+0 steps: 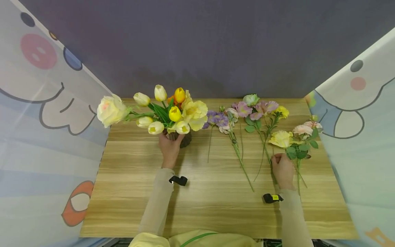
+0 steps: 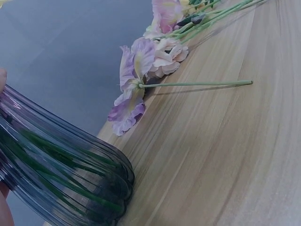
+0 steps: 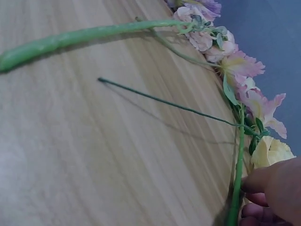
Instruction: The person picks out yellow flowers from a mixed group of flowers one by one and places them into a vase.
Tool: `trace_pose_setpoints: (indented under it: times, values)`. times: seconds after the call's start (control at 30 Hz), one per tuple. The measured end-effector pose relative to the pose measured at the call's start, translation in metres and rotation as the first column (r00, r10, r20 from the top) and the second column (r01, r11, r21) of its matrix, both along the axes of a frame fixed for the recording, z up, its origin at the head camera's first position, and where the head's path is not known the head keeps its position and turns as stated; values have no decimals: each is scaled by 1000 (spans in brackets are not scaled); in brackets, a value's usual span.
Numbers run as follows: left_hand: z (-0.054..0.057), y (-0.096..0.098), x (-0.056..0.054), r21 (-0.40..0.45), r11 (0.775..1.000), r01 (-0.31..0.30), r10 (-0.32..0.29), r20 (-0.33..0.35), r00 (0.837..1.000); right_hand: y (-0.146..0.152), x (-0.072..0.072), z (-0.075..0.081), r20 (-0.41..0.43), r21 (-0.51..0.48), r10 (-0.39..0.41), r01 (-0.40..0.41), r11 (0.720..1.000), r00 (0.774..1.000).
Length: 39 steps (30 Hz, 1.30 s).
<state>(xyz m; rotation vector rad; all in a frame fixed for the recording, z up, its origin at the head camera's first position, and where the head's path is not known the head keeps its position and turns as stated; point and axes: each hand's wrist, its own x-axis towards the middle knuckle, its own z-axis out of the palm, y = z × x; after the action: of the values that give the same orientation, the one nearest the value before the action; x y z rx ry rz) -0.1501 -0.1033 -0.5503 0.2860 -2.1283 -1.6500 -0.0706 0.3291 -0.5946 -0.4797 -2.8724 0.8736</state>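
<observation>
My left hand (image 1: 169,147) grips a dark, ribbed glass vase (image 2: 89,174) near its neck; in the left wrist view the vase is tilted and green stems show through it. White and yellow tulips (image 1: 175,114), a large yellow flower (image 1: 195,113) and a long-stemmed pale rose (image 1: 111,110) leaning left spread from its mouth. At the right, my right hand (image 1: 283,171) has its thumb and fingers curled at a green flower stem (image 3: 239,174), seemingly pinching it. A yellow flower (image 1: 281,138) lies just beyond this hand, and pink roses (image 1: 303,130) with leaves lie to its right.
Loose flowers lie along the back of the wooden table (image 1: 216,206), among them a purple iris (image 1: 217,118), pink irises (image 1: 243,109) and a pale green rose (image 1: 251,99). Their stems point toward the front. Printed curtains (image 1: 37,144) stand at both sides.
</observation>
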Motion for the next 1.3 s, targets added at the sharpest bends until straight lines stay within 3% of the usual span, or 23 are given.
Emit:
trace_pose_setpoints:
  times: [0.13, 0.3, 0.53, 0.9, 1.03, 1.13, 1.3]
  values:
    - [0, -1, 0, -10, 1000, -6, 6, -14, 1000, -2, -2, 0, -14, -14, -6, 6, 1000, 1000]
    - [1, 0, 1, -26, 1000, -8, 8, -8, 1000, -14, -4, 0, -123, 26, 29, -26, 999, 992]
    - [-1, 1, 2, -34, 999, 5, -6, -37, 999, -27, -6, -2, -5, -11, 32, -32, 999, 999]
    - [1, 0, 2, -22, 1000, 4, -4, -25, 1000, -32, -15, 3, -19, -97, 4, -6, 995, 1000]
    - [1, 0, 2, -24, 1000, -1, 0, -22, 1000, -35, -16, 13, 31, -209, -61, 67, 976, 998]
    - [1, 0, 2, -19, 1000, -3, 3, -19, 1000, -38, -17, 19, 50, -313, -91, 102, 944, 995]
    - [0, 0, 2, -19, 1000, -5, 5, -18, 1000, -48, -20, 31, -5, -451, -131, 115, 885, 991]
